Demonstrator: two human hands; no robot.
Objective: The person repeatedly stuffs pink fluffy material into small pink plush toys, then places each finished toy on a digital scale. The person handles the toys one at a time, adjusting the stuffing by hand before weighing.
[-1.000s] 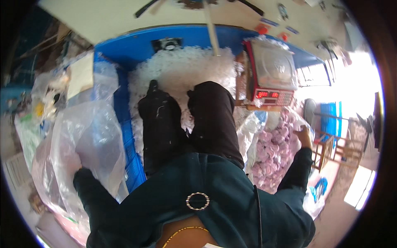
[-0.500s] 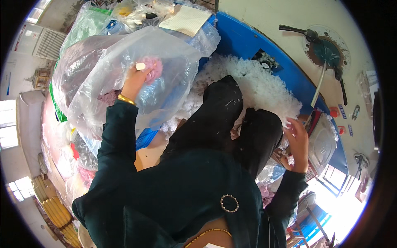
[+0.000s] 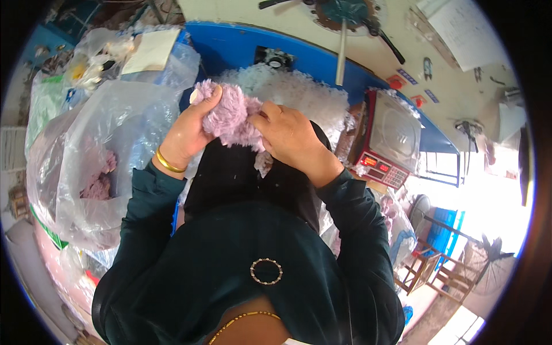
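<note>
Grasping the pink plush piece [image 3: 230, 118], fingers of left hand [image 3: 187, 135] and right hand [image 3: 287, 135] clench its opposite sides.

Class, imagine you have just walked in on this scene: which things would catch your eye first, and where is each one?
First, the fluffy pink plush piece at the centre, clasped by the left hand and the right hand above the lap. Behind it, a heap of white stuffing fills a blue bin. To the left sags a big clear plastic bag with more pink pieces inside; to the right stands a red weighing scale.
</note>
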